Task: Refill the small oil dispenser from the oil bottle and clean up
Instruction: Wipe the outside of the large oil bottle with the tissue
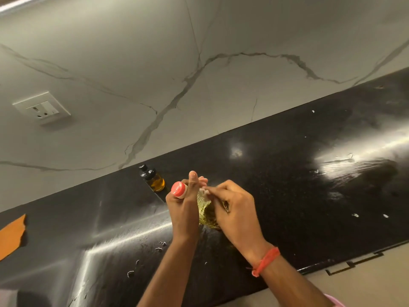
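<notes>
The black desk (309, 173) fills the lower frame. At centre, the oil bottle (207, 212) stands steadied between both hands: the left hand (184, 209) grips its red cap (179, 190), apparently keeping it ready, while the right hand (232, 203) pinches the white seal (204, 192), probably to open it. The small dispenser (152, 179) waits just upper left, capped.

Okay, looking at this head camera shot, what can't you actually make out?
- Oil bottle, head view: mostly hidden behind both hands; its mouth and fill level unreadable.
- Right hand: what its fingertips pinch is too small to tell.
- Orange object: cut off by the left edge.
</notes>
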`<act>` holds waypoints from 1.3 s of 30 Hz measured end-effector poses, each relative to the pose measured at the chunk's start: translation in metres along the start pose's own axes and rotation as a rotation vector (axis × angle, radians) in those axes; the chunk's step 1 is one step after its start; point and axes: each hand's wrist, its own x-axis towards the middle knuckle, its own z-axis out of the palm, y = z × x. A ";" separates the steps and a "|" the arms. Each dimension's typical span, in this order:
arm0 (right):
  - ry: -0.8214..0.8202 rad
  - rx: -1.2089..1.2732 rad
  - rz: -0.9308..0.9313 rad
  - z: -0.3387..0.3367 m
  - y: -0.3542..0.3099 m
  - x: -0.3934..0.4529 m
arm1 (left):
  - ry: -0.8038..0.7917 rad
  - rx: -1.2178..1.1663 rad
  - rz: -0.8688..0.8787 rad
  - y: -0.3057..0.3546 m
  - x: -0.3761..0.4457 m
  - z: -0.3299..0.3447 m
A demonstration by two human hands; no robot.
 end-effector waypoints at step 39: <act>-0.420 0.606 0.421 -0.062 -0.008 -0.016 | -0.158 -0.302 0.087 0.137 -0.025 -0.060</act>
